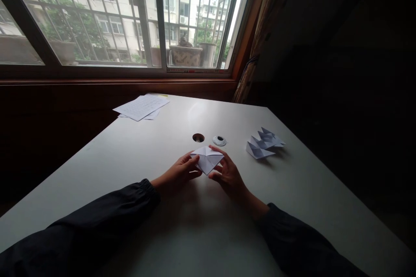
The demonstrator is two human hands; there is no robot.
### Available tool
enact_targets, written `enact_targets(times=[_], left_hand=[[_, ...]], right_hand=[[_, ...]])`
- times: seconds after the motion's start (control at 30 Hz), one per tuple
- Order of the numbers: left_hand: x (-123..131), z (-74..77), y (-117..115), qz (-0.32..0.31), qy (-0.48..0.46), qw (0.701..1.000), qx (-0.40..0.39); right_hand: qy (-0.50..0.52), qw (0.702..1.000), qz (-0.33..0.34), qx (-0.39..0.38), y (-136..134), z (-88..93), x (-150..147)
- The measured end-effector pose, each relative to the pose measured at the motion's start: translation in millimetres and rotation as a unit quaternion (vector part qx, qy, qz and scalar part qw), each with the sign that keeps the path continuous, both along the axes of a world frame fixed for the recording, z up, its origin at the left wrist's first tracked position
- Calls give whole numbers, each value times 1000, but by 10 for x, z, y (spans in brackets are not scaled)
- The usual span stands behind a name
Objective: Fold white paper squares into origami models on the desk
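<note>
The left grip [177,173] and the right grip [229,177] sit close together above the table [97,160], clamped from either side on a folded white paper [207,159]. The paper is held between them, with one point aimed back toward the person. The left fingers [191,161] press against its left corner, while the right fingers [218,151] curl over its upper right edge. Dark sleeves [97,216] cover both forearms and end at the wrists behind the grips.

Just ahead of the grips, a round hole [198,137] is set in the table, with a small white ring [219,140] lying just beside it. To the right of the right grip, well apart from it, lies a second folded paper [264,143] with several points. Ahead and to the left, a loose pile of handwritten sheets [141,107] lies near the far edge of the table.

Far ahead of the grips, beyond a barred window [143,17], a patterned flower pot [186,57] stands outside with something dark in its top, too dim to tell. A plain pot [207,54] stands just to its right, and another pot [63,51] stands far to the left.
</note>
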State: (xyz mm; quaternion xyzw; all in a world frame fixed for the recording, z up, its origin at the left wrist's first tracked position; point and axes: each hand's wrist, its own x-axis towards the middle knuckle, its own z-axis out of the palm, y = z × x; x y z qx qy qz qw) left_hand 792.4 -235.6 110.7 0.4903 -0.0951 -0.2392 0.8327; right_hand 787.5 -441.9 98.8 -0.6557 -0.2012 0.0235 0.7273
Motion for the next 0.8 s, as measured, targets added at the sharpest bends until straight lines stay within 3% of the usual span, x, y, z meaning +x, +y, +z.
enact_targets(times=[0.2, 0.4, 0.63, 0.8], left_hand=[[22, -30, -24, 7, -49, 999, -13], [11, 46, 7, -18, -143, 986, 79], [36, 2, -5, 89, -148, 977, 123], [36, 14, 26, 50, -161, 976, 140]], right_hand=[[-49, 996, -49, -52, 26, 35, -20], [-97, 966, -159, -178, 69, 32, -25], [-109, 983, -39, -141, 70, -52, -49], [-56, 987, -39, -143, 31, -19, -37]])
